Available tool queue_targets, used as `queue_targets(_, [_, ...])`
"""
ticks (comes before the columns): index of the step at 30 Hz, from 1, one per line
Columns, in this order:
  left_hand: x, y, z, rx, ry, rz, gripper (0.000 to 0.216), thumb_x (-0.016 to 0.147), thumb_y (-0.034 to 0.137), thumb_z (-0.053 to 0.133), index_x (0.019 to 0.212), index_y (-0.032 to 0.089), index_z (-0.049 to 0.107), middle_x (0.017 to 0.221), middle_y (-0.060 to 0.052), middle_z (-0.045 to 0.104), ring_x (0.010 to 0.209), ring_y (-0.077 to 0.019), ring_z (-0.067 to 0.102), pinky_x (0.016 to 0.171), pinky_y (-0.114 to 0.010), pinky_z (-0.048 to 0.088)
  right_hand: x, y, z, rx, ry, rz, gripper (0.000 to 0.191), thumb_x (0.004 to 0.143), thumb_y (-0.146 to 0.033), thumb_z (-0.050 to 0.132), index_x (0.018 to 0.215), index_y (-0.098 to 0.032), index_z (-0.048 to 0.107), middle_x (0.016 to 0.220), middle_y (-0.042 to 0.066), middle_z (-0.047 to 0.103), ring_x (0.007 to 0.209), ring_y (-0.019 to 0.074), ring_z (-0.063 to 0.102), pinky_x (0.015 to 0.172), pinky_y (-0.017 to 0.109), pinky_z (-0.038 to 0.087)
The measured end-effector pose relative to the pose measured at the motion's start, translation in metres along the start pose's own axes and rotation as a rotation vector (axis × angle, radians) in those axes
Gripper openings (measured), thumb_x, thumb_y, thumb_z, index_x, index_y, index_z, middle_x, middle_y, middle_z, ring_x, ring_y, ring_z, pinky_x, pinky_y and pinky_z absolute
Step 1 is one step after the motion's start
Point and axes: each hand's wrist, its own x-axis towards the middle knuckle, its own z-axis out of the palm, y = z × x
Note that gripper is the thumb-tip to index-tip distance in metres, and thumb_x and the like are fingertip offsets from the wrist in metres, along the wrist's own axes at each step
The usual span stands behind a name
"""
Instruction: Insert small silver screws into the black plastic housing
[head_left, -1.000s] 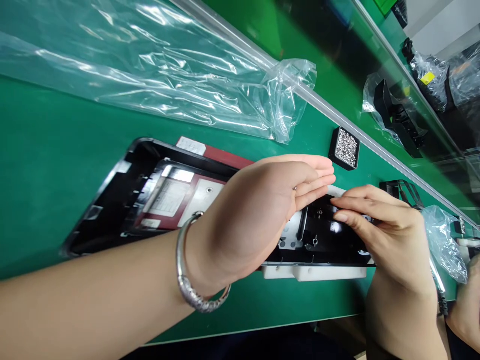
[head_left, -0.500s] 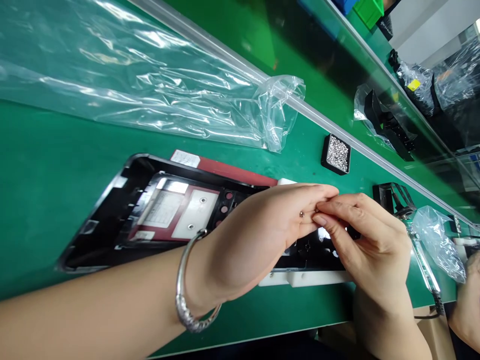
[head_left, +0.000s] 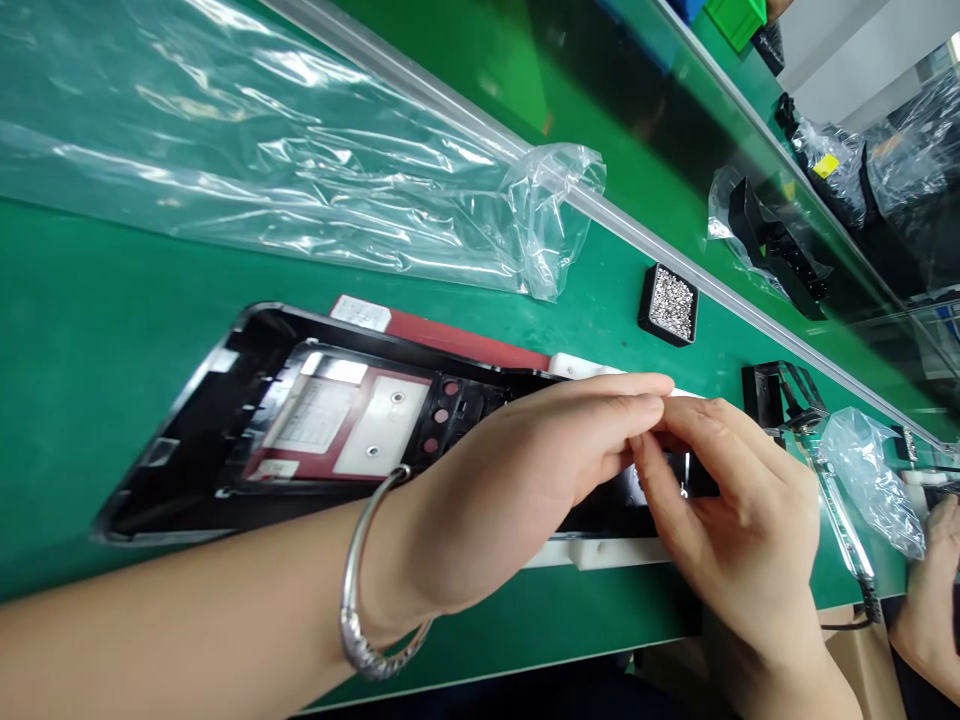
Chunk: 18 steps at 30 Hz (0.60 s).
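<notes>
My left hand (head_left: 525,470), with a silver bangle at the wrist, reaches over a black plastic housing (head_left: 187,500). Its fingers are bent together and the thumb is laid across them. A small metal piece lay on these fingers a moment ago; the fingers now hide it. The fingertips of my right hand (head_left: 739,500) meet those of the left, thumb and forefinger drawn close. Whatever is between them cannot be seen. Under both hands the housing lies open side up, resting on a red plate (head_left: 465,342) with white blocks (head_left: 622,553).
Behind the housing stands a small black box (head_left: 670,305) full of tiny silvery metal parts. A clear plastic bag (head_left: 337,200) is spread at the back left. To the right are a soldering iron (head_left: 844,520), another clear bag (head_left: 874,480) and another person's hand (head_left: 930,590).
My left thumb has come down over the fingers, covering the small metal piece that was visible there. My right fingertips stay against the left hand. The view has shifted slightly.
</notes>
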Motion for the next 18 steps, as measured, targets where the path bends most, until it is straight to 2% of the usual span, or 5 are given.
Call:
queue_targets(2, [0.000, 0.001, 0.000, 0.036, -0.011, 0.025, 0.031, 0.084, 0.037, 0.058, 0.112, 0.027, 0.064, 0.132, -0.001, 0.057, 0.127, -0.0234, 0.049, 0.108, -0.039, 0.044, -0.002, -0.002, -0.004, 0.065, 0.006, 0.012, 0.007, 0.090, -0.004, 0.058, 0.095, -0.008, 0.059, 0.095, 0.000, 0.053, 0.087, 0.0037, 0.052, 0.080, 0.016, 0.045])
queue_targets(4, [0.001, 0.003, 0.002, 0.016, 0.027, 0.054, 0.029, 0.085, 0.032, 0.055, 0.110, 0.023, 0.065, 0.130, -0.002, 0.059, 0.124, -0.0221, 0.051, 0.106, -0.036, 0.046, -0.005, -0.002, -0.009, 0.153, -0.045, 0.012, 0.009, 0.089, -0.002, 0.058, 0.095, -0.008, 0.059, 0.095, 0.001, 0.053, 0.087, 0.0044, 0.052, 0.080, 0.018, 0.046])
queue_targets(9, [0.007, 0.012, 0.006, -0.187, 0.282, 0.076, 0.033, 0.087, 0.020, 0.045, 0.115, 0.010, 0.059, 0.119, -0.010, 0.065, 0.117, -0.0203, 0.057, 0.102, -0.031, 0.049, -0.015, 0.005, -0.011, 0.286, -0.287, -0.026, 0.013, 0.092, -0.002, 0.054, 0.102, -0.009, 0.057, 0.099, 0.004, 0.052, 0.091, 0.0077, 0.050, 0.081, 0.021, 0.045])
queue_targets(18, [0.007, 0.009, 0.003, -0.151, 0.269, 0.084, 0.034, 0.084, 0.024, 0.052, 0.114, 0.009, 0.060, 0.120, -0.011, 0.065, 0.120, -0.0232, 0.055, 0.101, -0.030, 0.050, -0.026, 0.008, -0.012, 0.193, -0.415, -0.019, 0.019, 0.093, -0.001, 0.044, 0.106, -0.010, 0.055, 0.100, 0.005, 0.049, 0.092, 0.0099, 0.046, 0.078, 0.023, 0.041])
